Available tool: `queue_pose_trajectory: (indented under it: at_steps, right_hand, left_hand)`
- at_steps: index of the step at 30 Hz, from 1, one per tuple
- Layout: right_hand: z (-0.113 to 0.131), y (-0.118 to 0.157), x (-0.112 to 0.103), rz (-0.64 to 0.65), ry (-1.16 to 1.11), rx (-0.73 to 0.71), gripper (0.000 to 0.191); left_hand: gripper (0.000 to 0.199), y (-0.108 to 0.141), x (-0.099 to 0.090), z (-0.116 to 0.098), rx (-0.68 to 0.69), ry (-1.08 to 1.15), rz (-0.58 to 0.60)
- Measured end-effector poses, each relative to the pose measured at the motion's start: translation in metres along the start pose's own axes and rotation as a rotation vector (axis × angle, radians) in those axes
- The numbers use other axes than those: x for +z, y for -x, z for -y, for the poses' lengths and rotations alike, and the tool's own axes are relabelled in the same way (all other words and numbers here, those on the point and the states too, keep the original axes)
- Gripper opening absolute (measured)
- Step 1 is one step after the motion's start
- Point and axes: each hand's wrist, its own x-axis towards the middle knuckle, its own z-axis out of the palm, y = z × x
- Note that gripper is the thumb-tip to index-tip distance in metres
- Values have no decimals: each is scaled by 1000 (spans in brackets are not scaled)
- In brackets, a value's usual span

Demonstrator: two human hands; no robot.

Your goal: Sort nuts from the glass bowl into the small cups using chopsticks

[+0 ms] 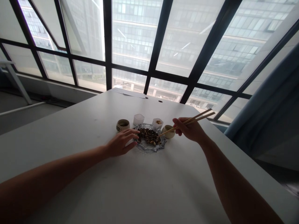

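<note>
My right hand [189,128] is closed around a pair of wooden chopsticks [198,117], whose tips reach down to the right side of a heap of dark seeds or nuts [149,135]. The heap lies in a clear glass dish with a scalloped rim [149,149]. My left hand [123,142] rests at the dish's left rim, fingers stretched out and holding nothing. A few yellowish pieces [153,143] show at the heap's near edge. Behind my right fingers stands a cream round cup [168,132], partly hidden.
Behind the dish are a white cup [138,119] and a white cup with yellowish pieces [158,123]. A round cup with dark markings [123,125] stands at the left. Papers [133,94] lie at the white table's [98,186] far end, before large windows. A blue curtain [263,109] hangs right.
</note>
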Motion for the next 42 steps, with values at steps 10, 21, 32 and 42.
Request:
queue_pose_trajectory:
  at_steps: [10,21,32,42]
  right_hand:
    - [1,0,20,183,28,-34,59]
    - [-2,0,22,176,23,-23,58]
    - [-17,-4,-19,-326,196,-8,64]
    - [-34,-6,-27,-230,250,98,71]
  left_hand:
    - [15,1,2,1,-2,22,-17]
    - [16,1,2,0,-20,36,-18]
    - [16,0,2,0,-8,28,-25]
    - [15,1,3,2,-14,16,-12]
